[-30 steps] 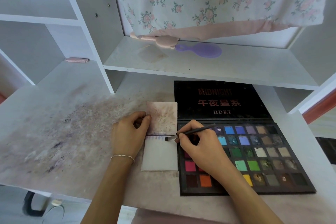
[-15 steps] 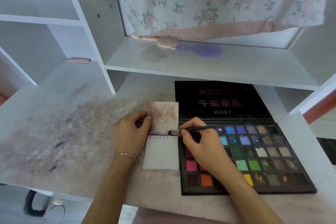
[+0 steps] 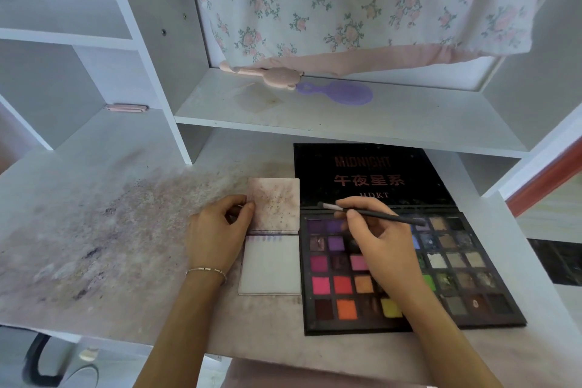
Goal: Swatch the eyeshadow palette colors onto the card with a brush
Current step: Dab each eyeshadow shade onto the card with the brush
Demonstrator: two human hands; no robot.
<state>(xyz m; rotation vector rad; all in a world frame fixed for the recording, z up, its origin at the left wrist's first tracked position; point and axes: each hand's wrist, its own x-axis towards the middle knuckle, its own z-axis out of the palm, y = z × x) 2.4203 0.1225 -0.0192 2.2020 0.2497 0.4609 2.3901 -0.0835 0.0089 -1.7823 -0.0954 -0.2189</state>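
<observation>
A white card (image 3: 271,264) lies on the desk, with a row of faint purple strokes along its top edge. Above it a stained, speckled flap (image 3: 274,203) stands folded open. My left hand (image 3: 217,231) pinches the flap's left edge between thumb and fingers. To the right sits the open black eyeshadow palette (image 3: 409,274) with many coloured pans and a lid marked MIDNIGHT. My right hand (image 3: 381,249) holds a thin black brush (image 3: 368,213) above the palette's upper left pans. The brush's pale tip points left, raised off the card near the lid's lower edge.
The desk (image 3: 104,230) is smeared with purple-brown powder on its left half. A white shelf (image 3: 315,116) above holds a purple comb (image 3: 340,93) and a pink one (image 3: 274,77). A floral cloth (image 3: 346,3) hangs down behind. A shelf divider (image 3: 170,123) stands at left.
My right hand lifted the brush off the card's top edge and carried it right and up over the palette's purple pans. My left hand stayed on the flap.
</observation>
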